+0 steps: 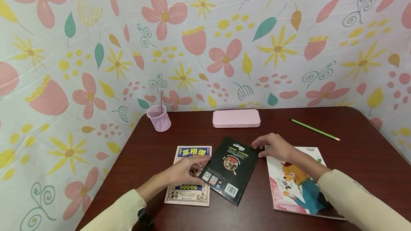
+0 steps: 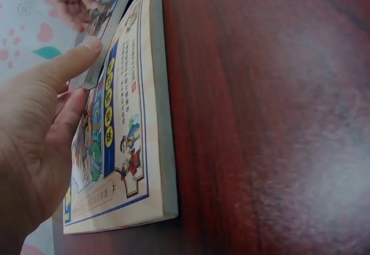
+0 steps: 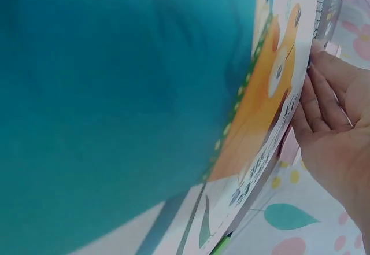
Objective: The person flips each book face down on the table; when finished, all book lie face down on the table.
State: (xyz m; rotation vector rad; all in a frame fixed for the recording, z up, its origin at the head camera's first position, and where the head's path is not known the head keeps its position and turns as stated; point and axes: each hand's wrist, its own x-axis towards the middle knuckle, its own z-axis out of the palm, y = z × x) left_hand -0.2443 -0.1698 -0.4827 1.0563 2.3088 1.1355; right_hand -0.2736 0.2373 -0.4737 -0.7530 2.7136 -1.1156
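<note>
A black book (image 1: pixel 242 168), its back cover with a barcode facing up, is between my two hands, tilted over the right side of a cream book (image 1: pixel 189 199). My left hand (image 1: pixel 187 171) pinches its lower left corner; in the left wrist view the thumb (image 2: pixel 87 50) lies on top and fingers are beneath. With thumb and fingers, my right hand (image 1: pixel 275 148) grips the upper right edge. A picture book (image 1: pixel 282 191) with an orange animal in blue lies under my right forearm, and fills much of the right wrist view.
Along the back edge stand a pink mesh cup (image 1: pixel 163 122) with a thin stick in it and a pink pencil case (image 1: pixel 236 118). A green pencil (image 1: pixel 316 129) lies at the back right of the dark wooden table (image 1: pixel 128 174). A flowered cloth (image 1: pixel 205 45) hangs behind.
</note>
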